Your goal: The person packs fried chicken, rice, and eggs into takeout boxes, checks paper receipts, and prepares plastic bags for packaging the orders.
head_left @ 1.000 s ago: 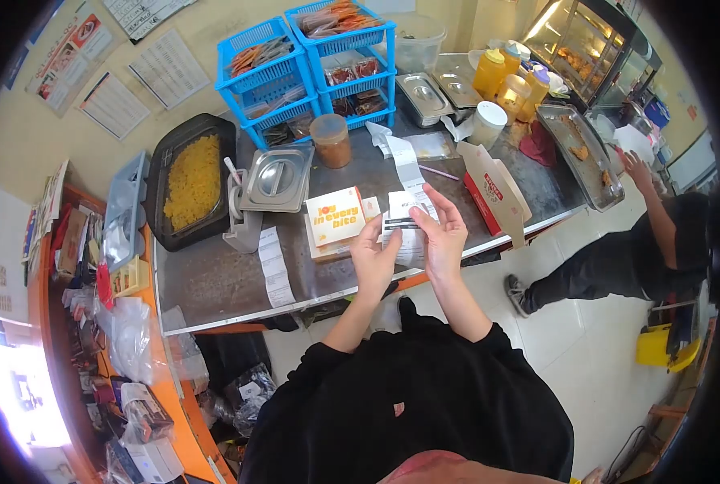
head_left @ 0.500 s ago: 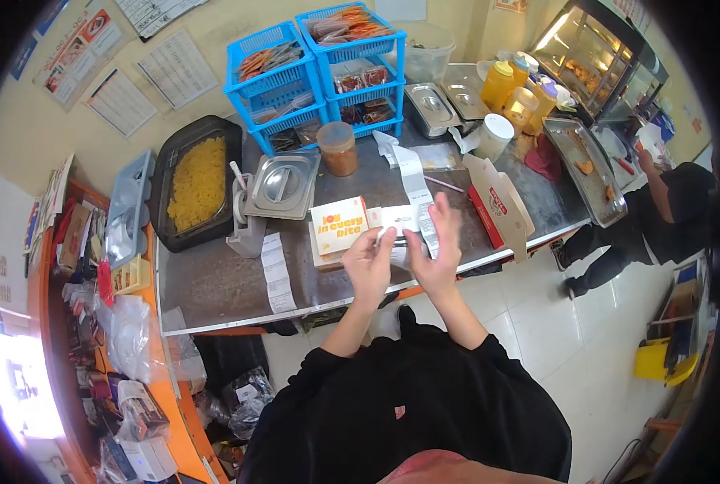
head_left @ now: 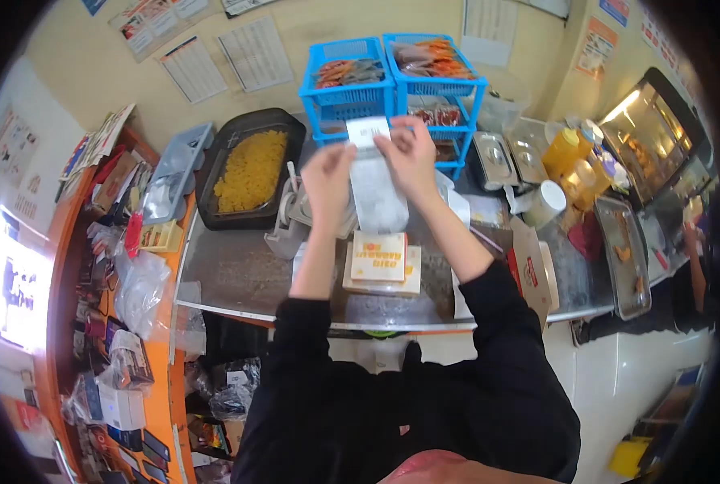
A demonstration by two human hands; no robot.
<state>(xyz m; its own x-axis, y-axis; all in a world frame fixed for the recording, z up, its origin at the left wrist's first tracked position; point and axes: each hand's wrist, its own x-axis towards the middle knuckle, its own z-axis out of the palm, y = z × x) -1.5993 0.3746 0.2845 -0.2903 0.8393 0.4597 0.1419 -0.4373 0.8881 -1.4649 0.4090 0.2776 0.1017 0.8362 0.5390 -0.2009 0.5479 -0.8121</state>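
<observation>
A long white paper slip (head_left: 378, 189) hangs upright in front of the blue racks, its printed top edge between my hands. My left hand (head_left: 329, 179) is at its left edge, somewhat blurred, with the fingers curled. On the other side my right hand (head_left: 410, 155) pinches the slip near its top between thumb and fingers. Below the slip, two small white boxes with orange lettering (head_left: 378, 256) lie stacked on the dark counter (head_left: 239, 278). Parts of a metal lidded container (head_left: 315, 211) show behind my left hand.
Left on the counter is a black tray of yellow rice (head_left: 251, 171). Blue racks (head_left: 348, 101) stand at the back. To the right are a red-and-white carton (head_left: 533, 270), sauce bottles (head_left: 561, 153), a metal tray (head_left: 624, 266) and a person's arm (head_left: 693, 258).
Both hands have risen and now hold the long slip up before the racks. The view has shifted, and the other person now appears farther to the right edge.
</observation>
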